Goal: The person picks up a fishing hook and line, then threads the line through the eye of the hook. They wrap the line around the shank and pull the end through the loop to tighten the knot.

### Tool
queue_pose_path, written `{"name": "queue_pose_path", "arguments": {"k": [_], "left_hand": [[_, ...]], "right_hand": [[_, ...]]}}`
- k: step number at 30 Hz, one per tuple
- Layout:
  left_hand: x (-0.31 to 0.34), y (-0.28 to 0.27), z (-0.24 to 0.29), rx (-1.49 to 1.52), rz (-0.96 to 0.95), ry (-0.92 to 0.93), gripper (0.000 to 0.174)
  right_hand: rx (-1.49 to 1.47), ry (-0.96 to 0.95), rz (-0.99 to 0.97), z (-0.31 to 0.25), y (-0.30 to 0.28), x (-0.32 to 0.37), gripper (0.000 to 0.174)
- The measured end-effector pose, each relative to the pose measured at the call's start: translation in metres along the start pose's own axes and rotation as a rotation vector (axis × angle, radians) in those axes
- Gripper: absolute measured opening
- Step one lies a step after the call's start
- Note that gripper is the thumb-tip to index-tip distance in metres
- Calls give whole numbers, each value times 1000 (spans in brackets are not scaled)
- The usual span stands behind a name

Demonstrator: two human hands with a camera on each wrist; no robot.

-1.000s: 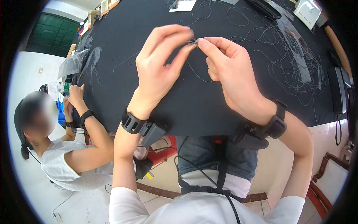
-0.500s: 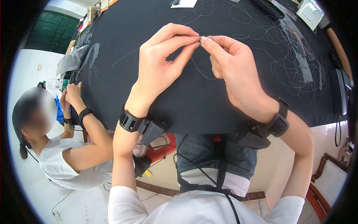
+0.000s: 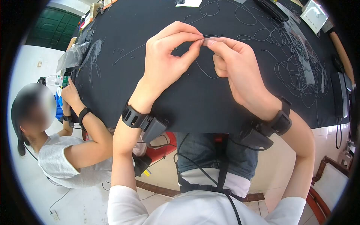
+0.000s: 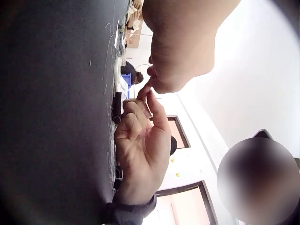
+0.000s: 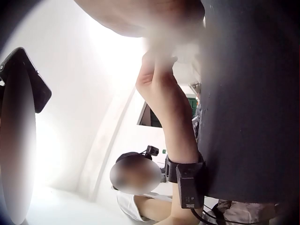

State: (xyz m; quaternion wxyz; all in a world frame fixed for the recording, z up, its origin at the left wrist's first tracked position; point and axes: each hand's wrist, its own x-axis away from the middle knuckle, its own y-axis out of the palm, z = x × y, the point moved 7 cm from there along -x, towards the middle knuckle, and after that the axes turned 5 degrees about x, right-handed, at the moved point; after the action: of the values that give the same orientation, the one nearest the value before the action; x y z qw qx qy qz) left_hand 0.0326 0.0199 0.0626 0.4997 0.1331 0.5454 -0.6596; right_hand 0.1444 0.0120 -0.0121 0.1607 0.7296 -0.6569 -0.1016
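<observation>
Both hands meet fingertip to fingertip above the black table cloth [image 3: 187,101]. My left hand [image 3: 164,60] pinches thin grey thread between thumb and fingers. Against it, my right hand [image 3: 242,69] pinches the same thread with thumb and curled index finger. One thin strand [image 3: 205,72] curves down below the fingertips. What exactly lies between the fingertips is too small to tell. In the left wrist view the right hand [image 4: 143,150] faces the left hand [image 4: 183,51]; a blur covers the fingertips in the right wrist view.
A tangle of grey thread [image 3: 296,71] with clear plastic strips spreads over the right of the table. At the left edge lie a plastic bag [image 3: 71,57] and a thread bundle [image 3: 91,56]. Another person [image 3: 75,153] sits at left. A white box [image 3: 314,15] stands at back right.
The left fingers, blurred and spread a second ago, now close together against the thumb. Both hands have shifted slightly right in the head view. The neighbour's hands have moved a little.
</observation>
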Motion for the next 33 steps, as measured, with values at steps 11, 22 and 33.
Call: {"name": "queue_pose_path", "arguments": {"k": [11, 22, 33], "left_hand": [[1, 2, -5, 80, -25, -72, 8], [18, 2, -51, 505, 233, -486, 9], [39, 3, -82, 939, 443, -958, 21]], "right_hand": [[129, -67, 53, -7, -1, 2, 23], [-74, -38, 25, -7, 3, -3, 19], [10, 41, -392, -2, 37, 9, 25]]}}
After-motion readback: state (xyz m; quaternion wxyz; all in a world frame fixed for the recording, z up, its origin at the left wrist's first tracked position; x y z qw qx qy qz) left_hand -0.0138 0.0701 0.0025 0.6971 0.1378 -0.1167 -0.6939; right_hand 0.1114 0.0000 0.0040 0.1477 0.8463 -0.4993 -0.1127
